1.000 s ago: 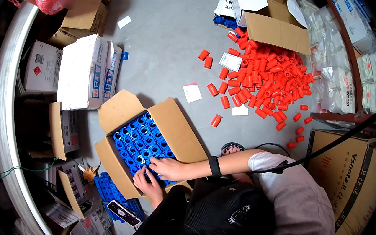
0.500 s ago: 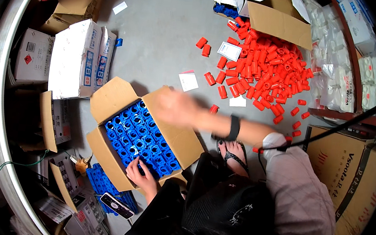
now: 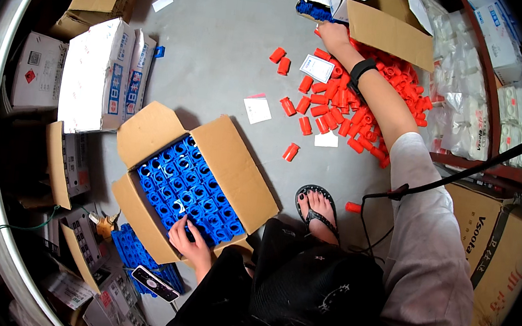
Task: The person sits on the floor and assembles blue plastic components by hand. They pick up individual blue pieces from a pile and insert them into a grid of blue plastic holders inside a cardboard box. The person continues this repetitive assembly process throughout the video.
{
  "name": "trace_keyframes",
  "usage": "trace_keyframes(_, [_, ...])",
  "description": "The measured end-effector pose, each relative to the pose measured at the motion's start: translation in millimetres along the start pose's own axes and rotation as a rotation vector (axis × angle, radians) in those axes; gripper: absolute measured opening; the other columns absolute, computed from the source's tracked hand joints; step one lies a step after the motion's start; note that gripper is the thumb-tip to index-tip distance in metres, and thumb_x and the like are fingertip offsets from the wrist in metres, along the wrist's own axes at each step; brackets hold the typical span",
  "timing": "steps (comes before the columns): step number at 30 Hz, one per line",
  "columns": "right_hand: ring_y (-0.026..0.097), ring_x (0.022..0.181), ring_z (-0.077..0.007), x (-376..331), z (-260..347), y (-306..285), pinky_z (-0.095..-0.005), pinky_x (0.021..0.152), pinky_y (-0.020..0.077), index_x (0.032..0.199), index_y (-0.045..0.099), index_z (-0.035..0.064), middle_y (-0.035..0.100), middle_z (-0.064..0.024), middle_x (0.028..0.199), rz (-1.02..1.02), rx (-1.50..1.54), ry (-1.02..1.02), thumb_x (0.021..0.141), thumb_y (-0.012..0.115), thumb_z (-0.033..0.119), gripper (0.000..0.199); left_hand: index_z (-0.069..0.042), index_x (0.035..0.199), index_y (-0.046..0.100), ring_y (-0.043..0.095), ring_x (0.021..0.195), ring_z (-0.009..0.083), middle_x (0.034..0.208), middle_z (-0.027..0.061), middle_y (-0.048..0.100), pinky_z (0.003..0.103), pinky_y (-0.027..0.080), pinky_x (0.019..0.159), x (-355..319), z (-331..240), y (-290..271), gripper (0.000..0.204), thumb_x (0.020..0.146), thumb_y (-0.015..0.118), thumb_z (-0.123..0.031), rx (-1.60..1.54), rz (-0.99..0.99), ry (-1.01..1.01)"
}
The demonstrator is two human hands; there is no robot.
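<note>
your left hand [image 3: 189, 241] rests fingers-down on the blue plastic parts [image 3: 191, 191], not gripping any | those fill the open cardboard box [image 3: 235, 166] under it | your right hand [image 3: 333, 35] is stretched far out at the orange caps pile [image 3: 350, 102], can't tell if it's grabbing one

Matt cardboard box [image 3: 244, 171], glossy blue plastic parts [image 3: 191, 191]

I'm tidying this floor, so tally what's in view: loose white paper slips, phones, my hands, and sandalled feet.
White paper slips: 4
Phone: 1
Hands: 2, the left hand and the right hand
Sandalled foot: 1
Total: 8
</note>
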State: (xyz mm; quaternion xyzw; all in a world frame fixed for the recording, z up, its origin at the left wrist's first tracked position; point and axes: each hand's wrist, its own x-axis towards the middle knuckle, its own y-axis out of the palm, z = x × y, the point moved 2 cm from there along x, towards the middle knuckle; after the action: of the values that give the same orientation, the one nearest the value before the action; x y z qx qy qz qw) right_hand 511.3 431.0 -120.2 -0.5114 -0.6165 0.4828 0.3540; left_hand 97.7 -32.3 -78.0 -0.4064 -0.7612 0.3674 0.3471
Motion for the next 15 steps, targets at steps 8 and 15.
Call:
trace_keyframes(8, [0.066,0.099,-0.0372,1,17,14,-0.0451,0.076,0.0567,0.111,0.065,0.0048,0.061,-0.0201,0.118,0.137,0.085,0.15,0.086,0.059,0.013,0.027,0.0,0.105,0.064,0.056,0.095,0.0301,0.102,0.0136,0.063,0.04,0.04,0.088,2,-1,-7,0.016,0.091,0.059,-0.007,-0.019,-0.027,0.021])
trace_keyframes(15, [0.062,0.099,-0.0412,-21,41,17,-0.047,0.076,0.0572,0.118,0.059,0.0045,0.053,-0.0227,0.124,0.066,0.07,0.277,0.085,0.061,0.012,0.034,0.0,0.105,0.064,0.056,0.094,0.0313,0.1,0.0144,0.062,0.041,0.04,0.088,2,-2,-5,0.017,0.091,0.058,-0.005,-0.037,0.0,-0.034])
